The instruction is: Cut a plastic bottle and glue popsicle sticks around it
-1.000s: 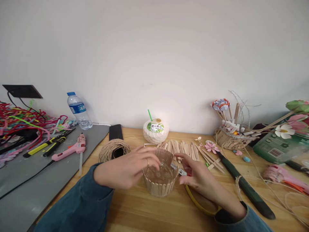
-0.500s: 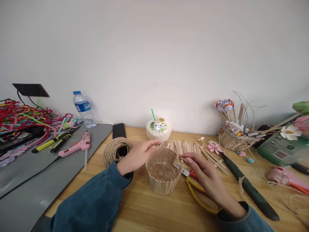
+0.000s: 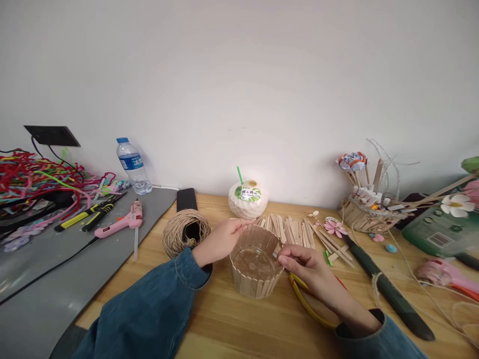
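Note:
A transparent plastic bowl stands on the wooden table, its outside ringed with upright craft sticks. My left hand grips the bowl's left back rim, with the fingertips partly hidden behind it. At the right side of the rim, my right hand has thumb and fingers pinched together on the edge of the bowl. Yellow-handled pliers lie beneath that hand, partly covered by it. Behind the bowl are many loose craft sticks.
A twine roll and a phone lie left of the bowl. A coconut with a straw stands behind. Further left are a pink glue gun and a water bottle. A dark-sheathed tool lies to the right.
My right hand has come down and left, from open above the pliers to pinching the bowl's right rim. My left hand keeps its grip. The view has shifted slightly.

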`<state>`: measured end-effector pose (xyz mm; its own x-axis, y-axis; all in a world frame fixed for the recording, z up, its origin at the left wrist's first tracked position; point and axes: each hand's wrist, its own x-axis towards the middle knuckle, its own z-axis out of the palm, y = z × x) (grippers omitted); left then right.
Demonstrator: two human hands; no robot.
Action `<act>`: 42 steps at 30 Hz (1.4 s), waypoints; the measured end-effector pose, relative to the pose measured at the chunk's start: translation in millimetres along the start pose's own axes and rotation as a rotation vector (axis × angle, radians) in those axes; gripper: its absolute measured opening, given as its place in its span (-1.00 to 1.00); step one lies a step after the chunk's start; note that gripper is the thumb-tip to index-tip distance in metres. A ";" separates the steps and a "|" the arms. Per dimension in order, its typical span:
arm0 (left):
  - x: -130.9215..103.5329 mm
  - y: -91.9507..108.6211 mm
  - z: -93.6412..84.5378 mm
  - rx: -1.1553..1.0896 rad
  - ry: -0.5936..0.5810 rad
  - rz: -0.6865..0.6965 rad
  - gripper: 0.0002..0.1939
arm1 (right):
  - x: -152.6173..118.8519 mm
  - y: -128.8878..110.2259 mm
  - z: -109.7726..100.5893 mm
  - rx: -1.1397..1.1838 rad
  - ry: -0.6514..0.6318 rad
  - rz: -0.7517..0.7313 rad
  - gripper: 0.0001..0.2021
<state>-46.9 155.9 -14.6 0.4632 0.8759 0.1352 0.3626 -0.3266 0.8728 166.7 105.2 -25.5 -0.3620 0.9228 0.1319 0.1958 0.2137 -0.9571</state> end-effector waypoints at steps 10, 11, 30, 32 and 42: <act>0.8 11.5 -16.4 -0.254 0.235 -0.066 -0.51 | -12.4 -11.1 10.0 -0.221 -0.086 -0.131 -0.67; -0.7 14.9 -20.8 -0.267 0.274 -0.067 -0.50 | -14.8 -11.6 13.2 -0.279 -0.075 -0.169 -0.67; -5.0 12.4 -21.9 -0.138 -0.009 -0.217 -0.70 | -14.3 -4.7 12.6 -0.654 0.023 -0.220 -0.64; -3.2 9.8 -21.3 -0.164 -0.049 -0.195 -0.68 | -16.1 -6.5 11.9 -0.590 -0.006 -0.199 -0.64; -7.8 12.3 -21.5 0.260 -0.049 -0.084 -0.64 | -11.6 -13.1 -9.9 -0.750 0.244 -0.082 -0.64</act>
<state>-63.4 152.8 5.2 0.4587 0.8877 0.0390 0.5943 -0.3391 0.7292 177.4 94.8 -12.0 -0.2091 0.9204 0.3303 0.7702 0.3632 -0.5243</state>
